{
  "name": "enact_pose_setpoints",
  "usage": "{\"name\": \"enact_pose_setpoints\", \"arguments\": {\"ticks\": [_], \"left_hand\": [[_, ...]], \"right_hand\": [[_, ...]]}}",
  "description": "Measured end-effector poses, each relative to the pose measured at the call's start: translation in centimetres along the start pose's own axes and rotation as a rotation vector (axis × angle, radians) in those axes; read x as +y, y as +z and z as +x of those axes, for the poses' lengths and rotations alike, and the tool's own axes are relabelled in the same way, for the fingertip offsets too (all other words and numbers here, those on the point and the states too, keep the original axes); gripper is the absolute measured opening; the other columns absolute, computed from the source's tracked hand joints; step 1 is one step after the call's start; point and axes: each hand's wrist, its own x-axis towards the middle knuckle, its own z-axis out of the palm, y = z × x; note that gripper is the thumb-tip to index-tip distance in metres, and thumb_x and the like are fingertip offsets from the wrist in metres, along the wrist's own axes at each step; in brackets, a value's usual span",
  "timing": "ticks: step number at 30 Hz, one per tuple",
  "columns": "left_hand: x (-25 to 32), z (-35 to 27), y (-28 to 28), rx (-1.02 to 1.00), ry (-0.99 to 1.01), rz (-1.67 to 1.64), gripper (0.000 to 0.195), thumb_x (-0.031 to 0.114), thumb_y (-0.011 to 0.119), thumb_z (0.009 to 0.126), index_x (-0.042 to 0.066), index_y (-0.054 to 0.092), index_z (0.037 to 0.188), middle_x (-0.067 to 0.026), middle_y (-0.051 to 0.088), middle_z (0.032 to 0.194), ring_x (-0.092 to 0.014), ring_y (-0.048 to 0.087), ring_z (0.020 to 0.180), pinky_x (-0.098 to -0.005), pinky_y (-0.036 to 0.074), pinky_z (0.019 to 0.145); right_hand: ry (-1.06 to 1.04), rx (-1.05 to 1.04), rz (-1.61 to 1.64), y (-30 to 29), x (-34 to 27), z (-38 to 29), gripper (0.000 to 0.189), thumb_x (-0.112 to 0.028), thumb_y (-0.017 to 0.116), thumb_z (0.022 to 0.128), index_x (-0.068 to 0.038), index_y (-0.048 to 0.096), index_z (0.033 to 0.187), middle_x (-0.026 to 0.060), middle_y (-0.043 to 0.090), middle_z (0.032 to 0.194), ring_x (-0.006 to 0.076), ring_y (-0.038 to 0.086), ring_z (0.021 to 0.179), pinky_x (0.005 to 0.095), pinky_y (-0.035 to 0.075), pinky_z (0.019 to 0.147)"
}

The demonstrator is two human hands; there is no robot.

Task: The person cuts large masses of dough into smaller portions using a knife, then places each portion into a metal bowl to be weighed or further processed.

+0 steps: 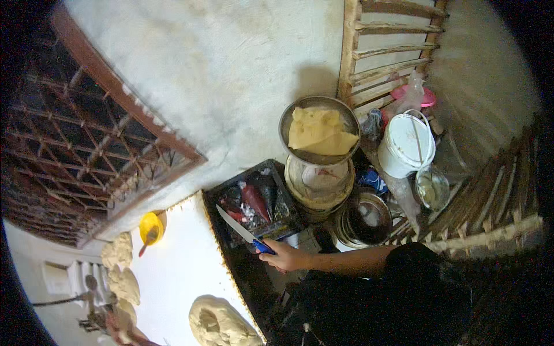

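Observation:
My right hand (283, 256) grips the blue handle of a long kitchen knife (237, 225). Its bare blade points up and left, over the edge of a black plastic crate (277, 173). In the crate lie a dark red cone-shaped bag (255, 200) and other small items that I cannot make out. My left hand is out of view. Left of the knife stretches a brightly lit white tabletop (173, 264), where a big pale lump of dough (220, 322) rests near the edge.
A metal basin (320, 160) of yellow dough stands atop stacked buckets (318, 186). Beside them are metal pots (368, 218) and a lidded white bucket (407, 142). A wooden ladder (350, 52) leans on the wall. Across the table are a yellow bowl (150, 222) and dough lumps (123, 281).

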Motion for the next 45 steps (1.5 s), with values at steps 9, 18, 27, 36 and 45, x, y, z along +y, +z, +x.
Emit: {"name": "enact_pose_setpoints", "arguments": {"ticks": [9,18,27,36,45], "left_hand": [[-23.3,-21.9,-14.3,-0.885,-0.352,0.379,0.063,0.031,0.053,0.099,0.004,0.027,0.15,-0.0179,0.03,0.154,-0.033,0.02,0.145,-0.0441,0.02,0.117],[-21.2,-17.9,-12.6,-0.818,-0.394,0.527,0.085,0.045,0.059,0.092,0.0,0.018,0.151,-0.0274,0.015,0.156,-0.04,0.018,0.144,-0.0529,0.019,0.116],[-19.4,-23.3,-8.3,-0.605,-0.344,0.946,0.105,0.061,0.059,0.085,-0.006,0.011,0.15,-0.0221,0.012,0.158,-0.036,0.015,0.146,-0.0493,0.014,0.118],[0.8,-19.7,12.0,-0.685,-0.269,-0.209,0.063,0.01,0.064,0.09,0.002,0.029,0.142,-0.0173,0.035,0.142,-0.028,0.041,0.127,-0.0436,0.029,0.11],[23.9,-16.4,48.6,-1.029,0.7,-0.316,0.035,0.021,0.061,0.09,-0.001,0.057,0.117,-0.0213,0.055,0.117,-0.04,0.052,0.112,-0.0451,0.044,0.095]], "right_hand": [[0.318,-0.119,0.015,12.8,9.8,0.2,0.024,-0.022,0.055,0.098,-0.009,0.043,0.114,0.0013,0.046,0.066,0.0102,0.046,0.042,0.0297,0.043,0.038],[0.198,-0.137,-0.378,18.0,12.0,1.4,0.036,-0.029,0.055,0.095,0.001,0.044,0.112,0.0141,0.059,0.065,0.0266,0.06,0.049,0.0416,0.05,0.047],[-0.11,0.09,-0.452,19.1,12.6,5.6,0.036,-0.022,0.053,0.096,0.003,0.043,0.12,0.0275,0.056,0.105,0.0386,0.059,0.095,0.0475,0.046,0.081],[-0.375,0.654,-0.215,-0.1,1.0,-6.5,0.025,-0.018,0.059,0.093,-0.003,0.052,0.111,0.0078,0.057,0.091,0.0199,0.056,0.077,0.0343,0.046,0.071],[-0.367,0.923,0.451,-19.0,-6.4,-13.6,0.019,-0.022,0.051,0.097,-0.007,0.047,0.107,0.0032,0.049,0.072,0.0124,0.047,0.052,0.0297,0.043,0.044]]}}
